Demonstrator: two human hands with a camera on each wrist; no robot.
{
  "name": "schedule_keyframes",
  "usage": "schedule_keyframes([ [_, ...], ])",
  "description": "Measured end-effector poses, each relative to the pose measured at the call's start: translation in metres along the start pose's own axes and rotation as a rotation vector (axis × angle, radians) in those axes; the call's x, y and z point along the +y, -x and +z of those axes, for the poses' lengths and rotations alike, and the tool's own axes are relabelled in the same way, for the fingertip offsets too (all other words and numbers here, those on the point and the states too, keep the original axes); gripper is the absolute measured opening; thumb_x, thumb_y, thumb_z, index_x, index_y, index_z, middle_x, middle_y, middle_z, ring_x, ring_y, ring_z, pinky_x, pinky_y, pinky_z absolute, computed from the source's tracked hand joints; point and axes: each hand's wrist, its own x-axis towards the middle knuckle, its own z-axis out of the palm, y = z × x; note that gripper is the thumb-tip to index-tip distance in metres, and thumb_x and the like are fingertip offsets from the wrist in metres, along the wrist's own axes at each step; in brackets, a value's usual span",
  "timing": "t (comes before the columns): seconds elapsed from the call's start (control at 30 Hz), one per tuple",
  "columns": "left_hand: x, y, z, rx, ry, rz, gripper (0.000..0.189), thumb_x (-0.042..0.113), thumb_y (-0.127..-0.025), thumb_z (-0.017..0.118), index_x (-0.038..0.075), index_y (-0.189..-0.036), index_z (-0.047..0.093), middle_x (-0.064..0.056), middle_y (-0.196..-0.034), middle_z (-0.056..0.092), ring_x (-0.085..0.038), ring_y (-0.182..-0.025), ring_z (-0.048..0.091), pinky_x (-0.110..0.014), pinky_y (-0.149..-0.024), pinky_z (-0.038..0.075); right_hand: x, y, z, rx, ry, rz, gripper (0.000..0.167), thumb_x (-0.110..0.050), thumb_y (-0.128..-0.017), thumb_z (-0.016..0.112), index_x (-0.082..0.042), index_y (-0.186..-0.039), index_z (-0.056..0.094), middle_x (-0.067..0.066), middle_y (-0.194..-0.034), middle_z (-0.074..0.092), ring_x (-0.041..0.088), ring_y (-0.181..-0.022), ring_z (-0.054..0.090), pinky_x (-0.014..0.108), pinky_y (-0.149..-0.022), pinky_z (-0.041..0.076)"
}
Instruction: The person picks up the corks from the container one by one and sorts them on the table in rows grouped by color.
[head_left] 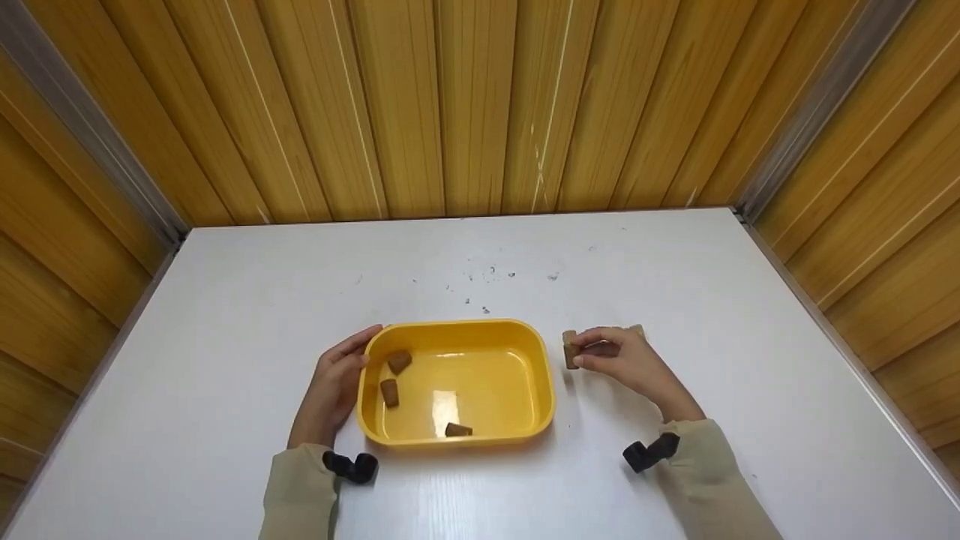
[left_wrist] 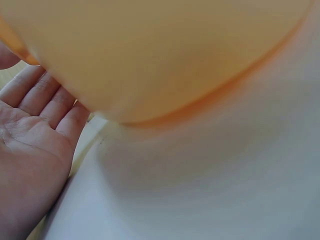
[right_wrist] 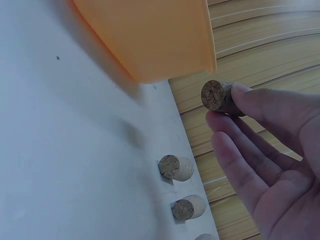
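My left hand (head_left: 337,382) rests against the left side of a yellow plastic tub (head_left: 457,326). In the left wrist view its fingers (left_wrist: 41,92) lie nearly straight along the outside wall, tips hidden. To the right of the tub, my right hand (head_left: 626,364) pinches a brown cork stopper (right_wrist: 223,97) between thumb and fingertips, raised above the table. Inside the tub lie three cork stoppers: two near the left wall, one dark cork (head_left: 389,393) among them, and a cork (head_left: 458,430) by the front wall.
More cork stoppers stand on the white table (head_left: 225,315) beside my right hand, including a nearer cork (right_wrist: 176,167) and a second cork (right_wrist: 189,207); a third is cut off by the frame. Wood-patterned walls (head_left: 472,112) border the table at the back and sides.
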Motion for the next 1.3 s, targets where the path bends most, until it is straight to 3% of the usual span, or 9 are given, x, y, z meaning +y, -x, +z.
schedule_keyframes([
  [0.33,0.0,0.002,0.002,0.007,0.008,-0.009,0.048,-0.009,-0.088,0.042,-0.009,-0.136,0.047,-0.005,-0.125,0.064,-0.016,-0.121,0.058,-0.026,-0.102,0.047,0.015,0.009,-0.001,-0.005,0.031,0.055,0.036,-0.026,-0.082,0.075,-0.007,-0.112,0.069,0.011,-0.112,0.065,0.022,-0.099,0.067,0.019,-0.081,0.055],
  [0.73,0.0,0.001,0.002,0.019,0.012,-0.011,0.049,-0.01,-0.086,0.041,-0.009,-0.135,0.048,-0.005,-0.125,0.064,-0.018,-0.12,0.058,-0.026,-0.102,0.047,0.021,0.01,-0.001,-0.013,0.123,0.103,0.033,-0.024,-0.082,0.074,-0.006,-0.11,0.069,0.011,-0.108,0.069,0.025,-0.098,0.067,0.037,-0.088,0.055],
  [1.3,0.0,0.0,0.001,0.032,0.003,-0.019,0.048,-0.01,-0.087,0.042,-0.007,-0.134,0.05,-0.006,-0.126,0.064,-0.018,-0.121,0.057,-0.026,-0.102,0.047,0.025,0.007,0.003,-0.005,0.183,0.086,0.031,-0.024,-0.084,0.072,-0.006,-0.11,0.07,0.009,-0.105,0.07,0.021,-0.095,0.065,0.032,-0.087,0.053],
])
